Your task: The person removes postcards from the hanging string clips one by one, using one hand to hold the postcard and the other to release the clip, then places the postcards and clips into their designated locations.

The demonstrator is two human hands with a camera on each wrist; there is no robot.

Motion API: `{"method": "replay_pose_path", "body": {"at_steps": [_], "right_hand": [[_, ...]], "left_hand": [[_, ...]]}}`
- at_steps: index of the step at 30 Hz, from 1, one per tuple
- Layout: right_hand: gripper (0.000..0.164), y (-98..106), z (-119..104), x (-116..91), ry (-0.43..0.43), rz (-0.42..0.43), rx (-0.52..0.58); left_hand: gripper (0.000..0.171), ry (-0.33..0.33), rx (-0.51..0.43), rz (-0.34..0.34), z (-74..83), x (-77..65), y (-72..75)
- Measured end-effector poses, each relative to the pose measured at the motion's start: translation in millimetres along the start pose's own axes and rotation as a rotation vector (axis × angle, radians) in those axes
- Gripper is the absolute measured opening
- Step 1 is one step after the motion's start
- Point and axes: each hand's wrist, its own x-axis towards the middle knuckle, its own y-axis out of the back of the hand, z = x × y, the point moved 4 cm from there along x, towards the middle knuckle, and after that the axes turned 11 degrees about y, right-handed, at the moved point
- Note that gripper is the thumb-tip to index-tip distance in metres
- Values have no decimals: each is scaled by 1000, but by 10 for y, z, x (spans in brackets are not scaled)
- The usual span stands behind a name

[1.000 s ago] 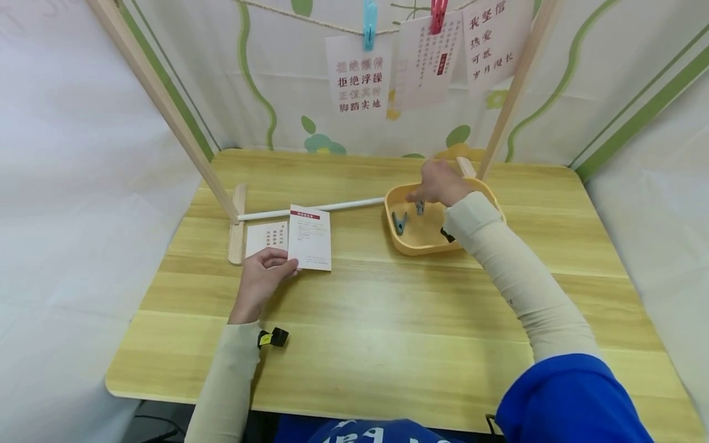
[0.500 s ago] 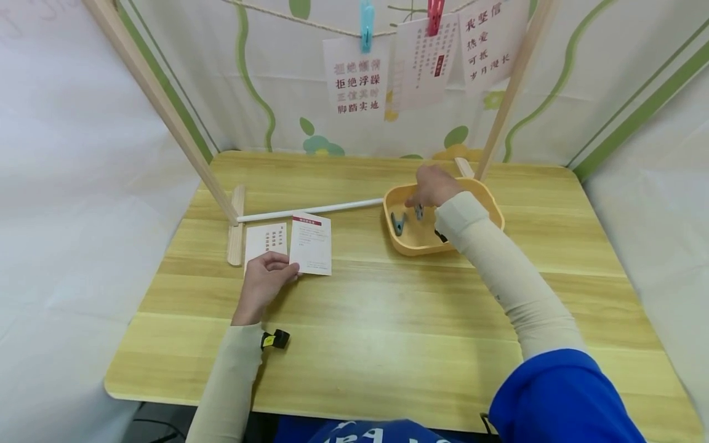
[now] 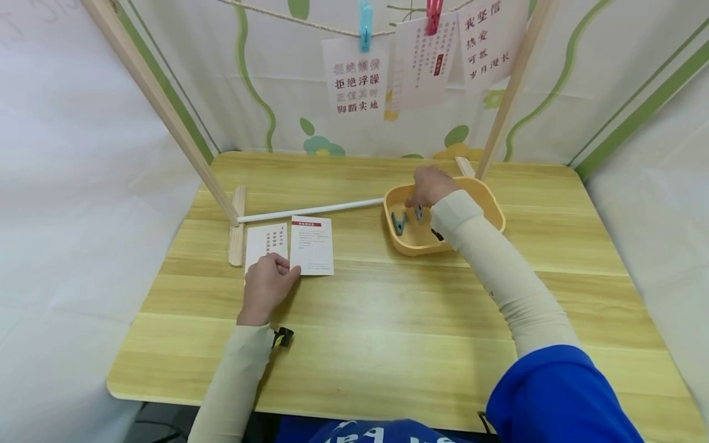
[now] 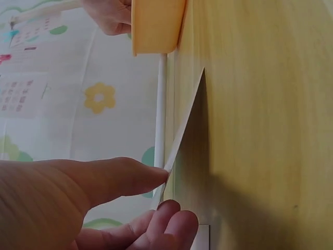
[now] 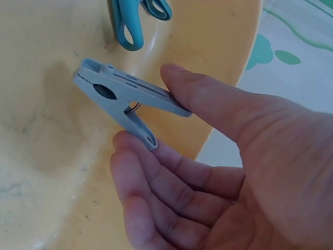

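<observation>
My left hand pinches the lower left corner of a white card with a red header, thumb on top and fingers beneath. The left wrist view shows this card tilted, its near part raised off the table. A second white card with dark characters lies under and beyond the hand. Over the yellow basket, my right hand holds a grey clothespin by its two handles, between thumb and fingers. A teal clothespin sits in the basket, apart from the hand.
Wooden posts stand on the table, joined by a white rod near its surface. Above, a string carries several cards, with a blue clothespin and a red clothespin.
The left hand has lowered the card slightly toward me, turning it straighter. My right hand has shifted slightly left over the basket, with the grey clothespin in its fingers.
</observation>
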Motion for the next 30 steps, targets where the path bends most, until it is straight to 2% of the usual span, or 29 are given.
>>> {"method": "replay_pose_path", "body": {"at_steps": [9,17,24,30], "right_hand": [[28,-51,35,-9,-14,-41,12],[26,-85,22,-36,-29,-55,3],[33,-100,28,-62,-40,-70,-17],[32,-113,39,-51,-38,-67,-22]], "left_hand": [[26,42,102,12,25,14,-4],[25,46,141,27,23,14,-7],[25,50,166,41,38,6,-6],[26,59,185,44,33,4,-9]]}}
